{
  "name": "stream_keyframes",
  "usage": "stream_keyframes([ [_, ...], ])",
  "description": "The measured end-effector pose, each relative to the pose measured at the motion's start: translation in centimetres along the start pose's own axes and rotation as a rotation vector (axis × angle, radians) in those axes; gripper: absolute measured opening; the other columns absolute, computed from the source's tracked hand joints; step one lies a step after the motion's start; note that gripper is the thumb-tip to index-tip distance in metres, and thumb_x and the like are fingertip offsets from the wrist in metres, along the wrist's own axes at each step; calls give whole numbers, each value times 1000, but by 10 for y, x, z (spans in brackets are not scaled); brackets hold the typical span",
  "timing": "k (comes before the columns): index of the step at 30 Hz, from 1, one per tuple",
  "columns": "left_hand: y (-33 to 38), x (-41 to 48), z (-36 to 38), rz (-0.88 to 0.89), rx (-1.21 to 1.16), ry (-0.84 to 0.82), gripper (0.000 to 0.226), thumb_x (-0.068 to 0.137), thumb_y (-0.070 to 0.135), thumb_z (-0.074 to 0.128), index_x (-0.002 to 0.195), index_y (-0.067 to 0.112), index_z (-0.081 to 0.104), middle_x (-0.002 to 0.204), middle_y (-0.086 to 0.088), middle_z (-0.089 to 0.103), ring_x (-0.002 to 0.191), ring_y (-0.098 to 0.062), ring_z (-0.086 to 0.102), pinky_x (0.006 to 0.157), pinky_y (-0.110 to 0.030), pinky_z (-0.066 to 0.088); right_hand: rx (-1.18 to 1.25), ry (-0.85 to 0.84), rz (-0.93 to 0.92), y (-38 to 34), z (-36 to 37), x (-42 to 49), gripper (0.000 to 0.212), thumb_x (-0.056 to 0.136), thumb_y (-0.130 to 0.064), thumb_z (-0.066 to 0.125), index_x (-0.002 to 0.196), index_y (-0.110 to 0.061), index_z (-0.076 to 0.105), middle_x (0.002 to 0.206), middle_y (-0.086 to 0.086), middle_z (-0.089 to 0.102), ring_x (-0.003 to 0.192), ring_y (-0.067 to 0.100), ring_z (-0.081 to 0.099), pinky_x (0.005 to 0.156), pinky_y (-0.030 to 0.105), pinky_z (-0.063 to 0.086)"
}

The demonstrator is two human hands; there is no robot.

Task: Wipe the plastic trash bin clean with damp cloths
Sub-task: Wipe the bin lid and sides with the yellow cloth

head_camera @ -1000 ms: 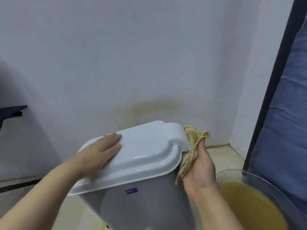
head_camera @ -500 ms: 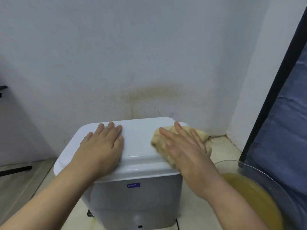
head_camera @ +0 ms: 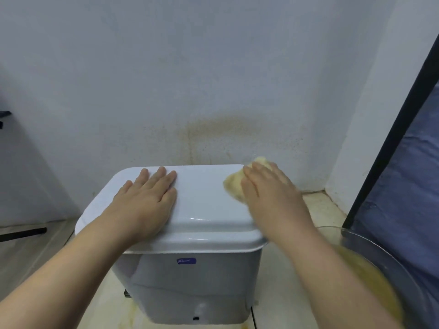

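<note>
Head view: mid-wipe on closed lid of white plastic trash bin (head_camera: 190, 276) standing against stained wall (head_camera: 218, 129), left hand (head_camera: 147, 200) flat and empty bracing lid, right hand (head_camera: 268, 193) spread, pressing crumpled yellow damp cloth (head_camera: 234, 187) at far right corner; sides seemingly left.

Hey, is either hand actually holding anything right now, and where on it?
The right hand presses flat on the top of a crumpled yellow cloth on the white plastic bin lid. The left hand lies open on the lid, gripping nothing.

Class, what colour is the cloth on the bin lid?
Pale yellow cloth, under the right hand; head view.
</note>
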State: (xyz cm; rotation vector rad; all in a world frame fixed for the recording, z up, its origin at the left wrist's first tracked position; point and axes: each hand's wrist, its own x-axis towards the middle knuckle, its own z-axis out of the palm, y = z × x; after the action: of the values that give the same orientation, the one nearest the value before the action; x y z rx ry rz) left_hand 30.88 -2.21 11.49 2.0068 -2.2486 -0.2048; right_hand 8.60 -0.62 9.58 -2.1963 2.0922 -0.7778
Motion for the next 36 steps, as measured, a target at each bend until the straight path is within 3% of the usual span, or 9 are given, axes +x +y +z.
stream_keyframes([
  [2, -1, 0, 0, 8, 1, -3, 51, 98, 42, 9, 148, 37, -2, 157, 16, -10, 144, -8, -12, 118, -32, -5, -85, 121, -111, -29, 8, -31, 59, 93, -39, 6, 133, -25, 47, 144, -6, 43, 140, 21, 25, 115, 42, 14],
  [6, -8, 0, 0, 50, 16, -27, 51, 99, 40, 11, 147, 39, -3, 155, 19, -11, 144, -6, -12, 118, -31, -4, -54, -127, -319, -49, 5, -6, 51, 96, -41, 15, 141, -30, 36, 152, -8, 31, 143, 21, 17, 114, 44, 8],
  [10, -13, 3, -3, 68, -17, -29, 49, 98, 41, 13, 146, 43, 0, 155, 22, -7, 144, -3, -10, 117, -29, -4, 122, -315, -103, 4, -16, 37, 47, 94, -51, 30, 139, -36, 36, 151, -10, 32, 138, 20, 28, 108, 38, 25],
  [16, -10, 18, -5, 41, 12, -5, 48, 99, 40, 12, 146, 44, 8, 156, 20, -1, 145, -8, -10, 118, -39, -5, 341, 178, 37, 9, 10, -6, 44, 83, -58, 47, 112, -27, 61, 110, -7, 62, 106, 18, 49, 91, 32, 39],
  [23, 29, -7, 4, -75, -3, -7, 52, 96, 46, 15, 147, 35, 15, 158, 13, 3, 146, -15, -3, 113, -54, 0, 414, 505, 111, -22, 18, -61, 47, 85, -58, 33, 83, -20, 60, 83, -8, 60, 83, 15, 44, 74, 31, 29],
  [27, 34, -26, 11, -39, 0, -22, 64, 87, 56, 6, 148, 39, 1, 158, 14, -9, 145, -10, -11, 114, -51, -8, 570, 293, 34, -31, 10, -60, 42, 95, -48, 26, 81, -23, 57, 87, -10, 58, 90, 12, 47, 80, 24, 33],
  [30, 30, -27, 8, -33, -1, -24, 59, 91, 53, 7, 148, 38, 0, 158, 14, -10, 145, -9, -12, 115, -49, -8, 595, -27, 15, -22, 0, -22, 36, 99, -31, 33, 104, -12, 63, 107, 4, 63, 103, 21, 53, 83, 28, 36],
  [34, 30, -22, 8, 3, -13, -15, 56, 94, 52, 11, 148, 38, 3, 157, 16, -8, 144, -7, -11, 116, -47, -8, 888, -514, 113, -19, 3, 42, 34, 95, -40, 47, 122, -28, 62, 122, -2, 63, 104, 14, 61, 85, 27, 46],
  [36, 27, -15, 6, 29, -47, -21, 55, 95, 50, 13, 148, 39, 5, 157, 18, -5, 144, -4, -10, 116, -46, -10, 952, -590, 95, -22, 7, 58, 32, 93, -40, 50, 119, -29, 64, 116, -1, 67, 102, 15, 64, 91, 31, 49],
])
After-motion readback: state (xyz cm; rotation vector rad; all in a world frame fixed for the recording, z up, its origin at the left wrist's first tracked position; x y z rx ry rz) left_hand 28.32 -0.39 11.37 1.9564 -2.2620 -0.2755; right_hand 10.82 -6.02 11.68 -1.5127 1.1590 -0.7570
